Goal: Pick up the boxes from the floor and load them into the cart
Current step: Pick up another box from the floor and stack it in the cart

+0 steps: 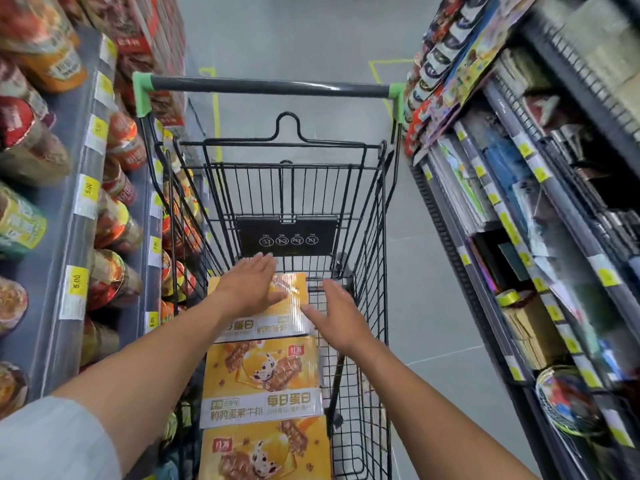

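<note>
the left shelf of noodle tubs stands just beside the one cart. three yellow boxes lie flat in a row down the cart's left side, edge to edge: the near box, the middle box and the far box. the left hand lies flat on the far box, fingers straight. the right hand is spread open at that box's right edge, gripping nothing. bare wire mesh is free down the cart's right side. the right shelf stands near, a strip of grey floor between.
</note>
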A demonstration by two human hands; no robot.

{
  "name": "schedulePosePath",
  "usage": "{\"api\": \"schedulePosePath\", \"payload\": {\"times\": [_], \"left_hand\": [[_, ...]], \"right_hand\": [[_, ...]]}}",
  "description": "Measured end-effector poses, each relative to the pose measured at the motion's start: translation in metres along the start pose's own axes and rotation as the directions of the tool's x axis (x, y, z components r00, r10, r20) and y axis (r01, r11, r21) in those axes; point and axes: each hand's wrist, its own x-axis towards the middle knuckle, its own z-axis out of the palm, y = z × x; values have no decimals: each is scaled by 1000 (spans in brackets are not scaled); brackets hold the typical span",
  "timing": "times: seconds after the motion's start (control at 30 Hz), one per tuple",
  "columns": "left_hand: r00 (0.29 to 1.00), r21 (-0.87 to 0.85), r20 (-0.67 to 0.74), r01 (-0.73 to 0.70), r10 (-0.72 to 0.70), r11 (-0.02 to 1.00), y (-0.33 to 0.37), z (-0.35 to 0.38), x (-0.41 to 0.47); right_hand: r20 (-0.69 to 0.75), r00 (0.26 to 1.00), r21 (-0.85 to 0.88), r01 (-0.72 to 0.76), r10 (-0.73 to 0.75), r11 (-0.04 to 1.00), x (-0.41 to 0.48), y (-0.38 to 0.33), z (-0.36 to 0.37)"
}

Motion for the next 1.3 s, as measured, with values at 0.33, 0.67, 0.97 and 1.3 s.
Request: {"api": "schedulePosePath", "payload": {"times": [0.33,0.67,0.97,1.3], "left_hand": [[934,135,-167,-296,316,946,124,-83,-42],[736,273,-240,-574,632,772,334,-120,-145],[362,284,-213,-866,908,411,588,-80,-304],[-170,254,39,-951,985,-174,833,28,-508]], "right_hand": [[-328,944,-126,5,-46,992,-126,48,-109],[-619,784,-147,-173,46,974,-384,168,-168],[-830,457,75,-475,319,877,-715,292,-124],[-797,-131,552,-553,590,624,-1005,325,27]]}}
